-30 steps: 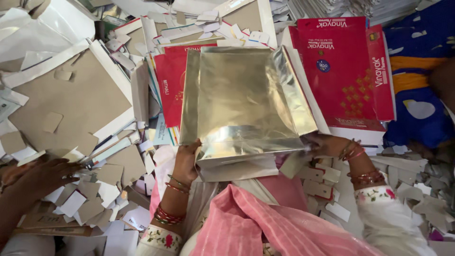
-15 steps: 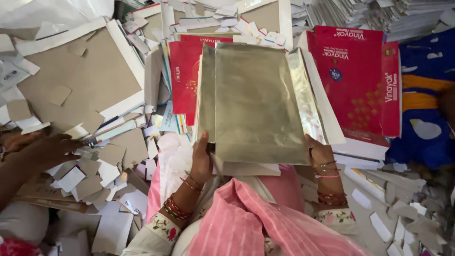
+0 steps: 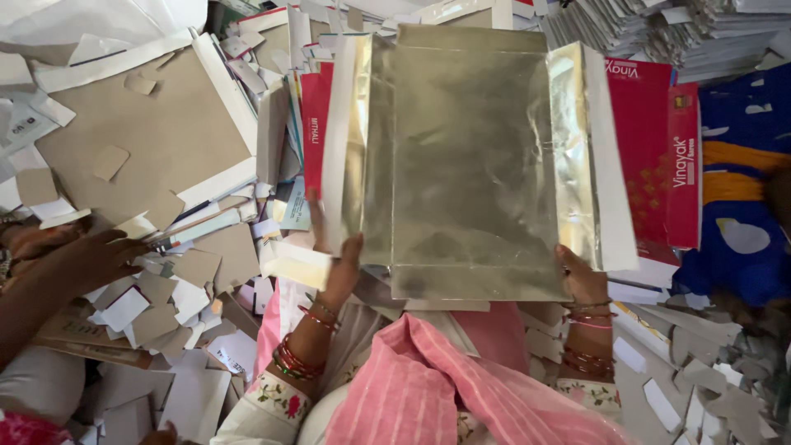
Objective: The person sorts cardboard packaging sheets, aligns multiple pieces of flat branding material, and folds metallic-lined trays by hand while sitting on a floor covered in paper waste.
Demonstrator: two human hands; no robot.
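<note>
Gold foil-lined carton sheet (image 3: 470, 156) held up flat, left hand (image 3: 339, 268) and right hand (image 3: 582, 276) grasping its lower corners; red cartons (image 3: 659, 156) behind it, co-worker's hand (image 3: 82, 255) well left.

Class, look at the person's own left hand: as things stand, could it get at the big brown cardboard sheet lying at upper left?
Probably not right away. The left hand grips the silver foil-lined carton blank, so it is occupied, and a co-worker's hand lies nearer the brown cardboard sheet.
</note>
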